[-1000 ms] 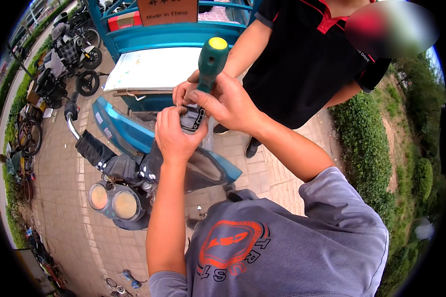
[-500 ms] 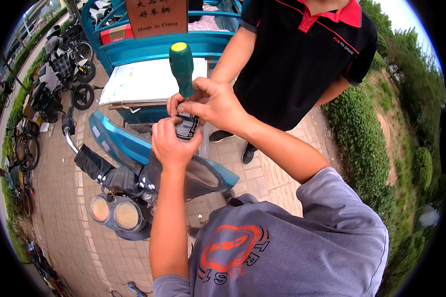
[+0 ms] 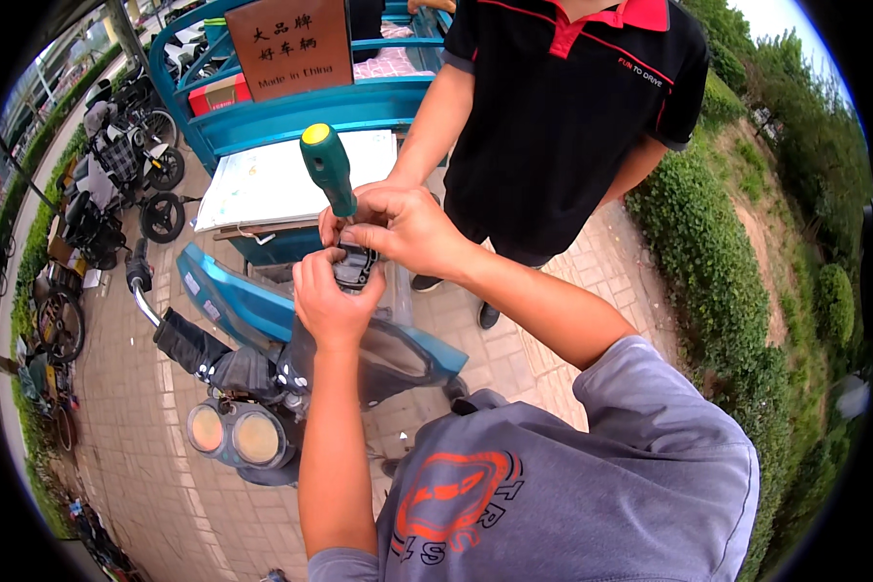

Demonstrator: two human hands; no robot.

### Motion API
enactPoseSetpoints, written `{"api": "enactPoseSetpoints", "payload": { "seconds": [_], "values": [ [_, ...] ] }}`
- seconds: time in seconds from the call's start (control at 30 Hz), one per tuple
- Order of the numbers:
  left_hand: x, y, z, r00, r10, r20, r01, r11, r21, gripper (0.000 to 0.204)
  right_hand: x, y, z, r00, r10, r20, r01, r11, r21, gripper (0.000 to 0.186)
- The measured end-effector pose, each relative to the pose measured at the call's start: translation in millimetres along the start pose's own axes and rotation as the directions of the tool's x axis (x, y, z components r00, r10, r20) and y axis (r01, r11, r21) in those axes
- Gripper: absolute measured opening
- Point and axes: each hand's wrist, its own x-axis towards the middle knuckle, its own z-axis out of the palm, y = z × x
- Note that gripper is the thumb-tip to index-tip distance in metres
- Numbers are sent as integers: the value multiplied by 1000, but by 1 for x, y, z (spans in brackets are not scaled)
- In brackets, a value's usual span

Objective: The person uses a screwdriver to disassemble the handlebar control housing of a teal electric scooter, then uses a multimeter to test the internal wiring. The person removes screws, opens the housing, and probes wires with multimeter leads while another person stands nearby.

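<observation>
My left hand [image 3: 335, 303] is closed around a small black and grey plastic part [image 3: 356, 266], thumb and fingers on its sides. My right hand [image 3: 398, 228] grips a screwdriver [image 3: 327, 167] low down, near where the shaft leaves its green handle with a yellow end. The handle points up and leans a little left. Its tip is hidden among my fingers, over the part. Both hands are close together above the blue front body [image 3: 233, 291] of a three-wheeled vehicle.
A person in a black shirt [image 3: 563, 126] stands across from me, one arm by the white board [image 3: 272, 175]. A handlebar [image 3: 145, 301] and twin round headlights [image 3: 233, 435] are at left. Parked bikes [image 3: 116, 136] line the far left; a hedge [image 3: 708, 272] runs along the right.
The screwdriver handle, with both hands and the part, has shifted slightly left and down in the view. The handle leans a bit more left. Both hands keep their hold.
</observation>
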Motion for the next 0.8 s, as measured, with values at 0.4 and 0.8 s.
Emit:
{"api": "enactPoseSetpoints", "payload": {
  "seconds": [0.4,0.8],
  "values": [
    [-2,-3,0,1000,9,-6,-8,999,31,43,1,-13,-6,973,179,147,-162,980,-117,13],
    [-1,-3,2,999,32,-29,-32,999,23,42,-4,-15,3,998,70,-11,-70,997,-26,13]
  ]
}}
